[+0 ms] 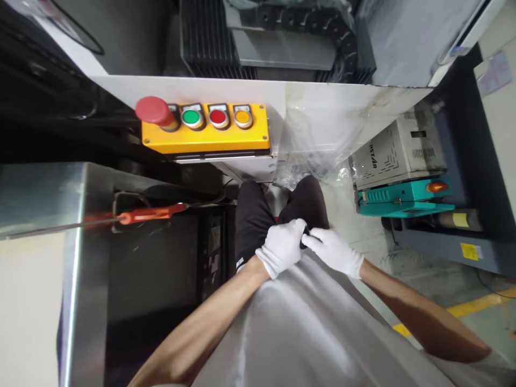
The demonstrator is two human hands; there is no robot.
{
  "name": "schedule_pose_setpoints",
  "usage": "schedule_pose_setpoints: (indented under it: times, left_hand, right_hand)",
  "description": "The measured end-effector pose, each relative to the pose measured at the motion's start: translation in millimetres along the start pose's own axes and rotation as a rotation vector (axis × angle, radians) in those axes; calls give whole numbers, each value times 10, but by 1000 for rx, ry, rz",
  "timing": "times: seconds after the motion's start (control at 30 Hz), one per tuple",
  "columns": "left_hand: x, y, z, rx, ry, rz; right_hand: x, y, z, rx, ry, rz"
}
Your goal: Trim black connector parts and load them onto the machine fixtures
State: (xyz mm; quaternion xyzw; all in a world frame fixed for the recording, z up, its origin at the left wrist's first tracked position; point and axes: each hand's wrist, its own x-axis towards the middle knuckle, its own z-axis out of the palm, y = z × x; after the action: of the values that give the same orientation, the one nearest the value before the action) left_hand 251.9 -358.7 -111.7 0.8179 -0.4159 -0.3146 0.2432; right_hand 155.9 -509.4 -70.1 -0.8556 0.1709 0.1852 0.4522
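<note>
Down at my waist, both gloved hands meet over the hem of my grey shirt (298, 322). My left hand (282, 248) is curled shut in a loose fist, knuckles up, around a small dark object (305, 238) that shows only as a sliver between the gloves; what it is I cannot tell. My right hand (334, 251) comes in from the other side, fingers narrowed to a point and pinching the same dark object, fingertips touching the left glove. Black trousers (252, 220) show just beyond the hands. Ahead stands a yellow control box (205, 137) carrying a red mushroom stop button (153, 110) beside green, red and amber buttons. To my left, an orange-handled tool (153, 213) lies across a steel cabinet (40, 199). To my right sits a teal and white machine unit (403, 177) on the floor.
</note>
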Motion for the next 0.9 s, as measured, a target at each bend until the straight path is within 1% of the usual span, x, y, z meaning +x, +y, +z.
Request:
schedule_pose_setpoints:
  times: [0.07,0.13,0.2,0.27,0.3,0.37,0.4,0.47,0.53,0.57,0.63,0.73,0.8,0.9]
  left_hand:
    - [30,16,82,29,-36,-14]
    - [55,6,135,45,-55,-54]
    - [104,-19,120,48,-50,-85]
    - [173,-42,32,33,-18,-100]
    - [205,-51,-31,18,7,-106]
    - [243,-62,-179,-29,76,-128]
    - [241,-65,-256,-86,141,-135]
    - [192,-66,-406,-278,319,-117]
    - [97,-59,-541,-483,499,-60]
    - [42,-51,-599,-563,561,-18]
    - [-63,-28,-693,-669,617,64]
    - [-187,5,-770,-778,667,160]
    - [-250,13,-790,-818,691,199]
    - [-325,6,-804,-860,694,230]
  right_hand:
    - [42,98,68,-17,-6,14]
    - [109,159,129,-61,-45,58]
    - [197,158,124,-103,-95,118]
    - [283,88,40,-151,-96,138]
    - [315,30,-23,-164,-81,121]
    - [338,-119,-163,-119,-51,75]
    - [323,-209,-232,-71,-43,64]
    - [243,-412,-355,12,-42,71]
    - [122,-637,-454,18,-50,96]
    - [58,-751,-495,0,-58,97]
    - [-49,-964,-557,-44,-65,55]
    - [-129,-1208,-578,-158,-29,-108]
    - [-136,-1307,-545,-262,7,-214]
    - [-130,-1381,-474,-379,58,-289]
